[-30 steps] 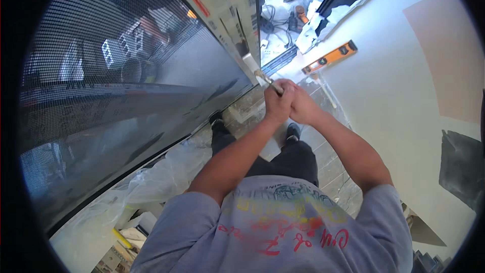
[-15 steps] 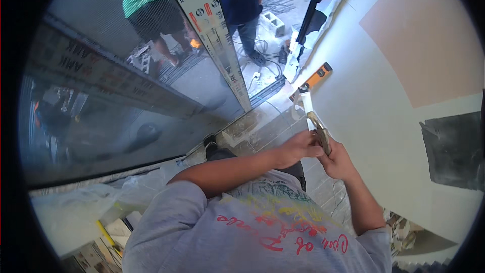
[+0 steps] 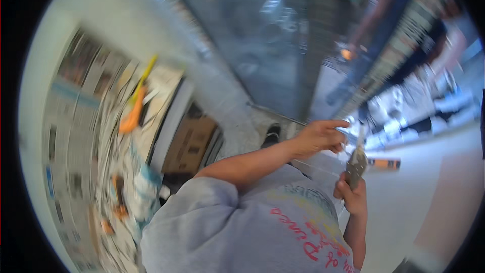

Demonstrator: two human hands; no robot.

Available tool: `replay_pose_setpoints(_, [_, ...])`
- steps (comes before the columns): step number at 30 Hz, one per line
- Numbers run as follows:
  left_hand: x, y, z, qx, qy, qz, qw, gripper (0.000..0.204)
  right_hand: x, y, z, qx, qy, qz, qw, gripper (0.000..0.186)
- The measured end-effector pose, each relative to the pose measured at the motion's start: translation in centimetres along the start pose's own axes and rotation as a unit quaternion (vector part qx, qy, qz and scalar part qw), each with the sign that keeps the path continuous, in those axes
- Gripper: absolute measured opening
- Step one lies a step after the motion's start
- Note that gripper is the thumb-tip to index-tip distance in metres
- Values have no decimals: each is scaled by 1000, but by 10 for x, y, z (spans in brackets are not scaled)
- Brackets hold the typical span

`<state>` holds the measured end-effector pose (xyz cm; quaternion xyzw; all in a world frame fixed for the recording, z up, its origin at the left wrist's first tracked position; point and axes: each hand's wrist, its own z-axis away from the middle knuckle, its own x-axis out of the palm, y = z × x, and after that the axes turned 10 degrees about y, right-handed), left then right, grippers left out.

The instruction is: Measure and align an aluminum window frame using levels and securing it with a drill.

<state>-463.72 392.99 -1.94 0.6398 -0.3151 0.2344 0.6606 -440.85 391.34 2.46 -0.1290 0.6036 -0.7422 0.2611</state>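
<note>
My right hand [image 3: 353,196] is closed around a riveted metal hand tool [image 3: 356,166], dull grey-green, with its narrow end pointing away from me. Blur hides the tool's exact kind. Close to the left of that narrow end is my left hand [image 3: 326,136], its index finger stretched out and the other fingers bent. Nothing can be made out in it. Just beyond the tool an orange and black spirit level [image 3: 385,163] lies against the white surface [image 3: 404,192] on the right.
A tall glass panel [image 3: 252,35] stands ahead, and people in green and dark clothing are beyond it. At left, a cluttered worktop holds an orange-handled tool [image 3: 132,115], a yellow strip [image 3: 145,77] and a cordless drill [image 3: 119,197]. A cardboard box [image 3: 189,141] sits beside it.
My view has swung left, bringing the worktop into sight. My hands have parted: the left has come off the tool with its index finger extended, while the right still grips it.
</note>
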Motion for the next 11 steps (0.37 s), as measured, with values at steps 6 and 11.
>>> replay_pose_setpoints(6, [-33,22,95,60,119,108,985,39,71,1,-6,-22,-84,211,974,20])
replay_pose_setpoints(11, [-72,33,131,75,256,132,955,33,123,-4,-28,-197,-88,386,897,28])
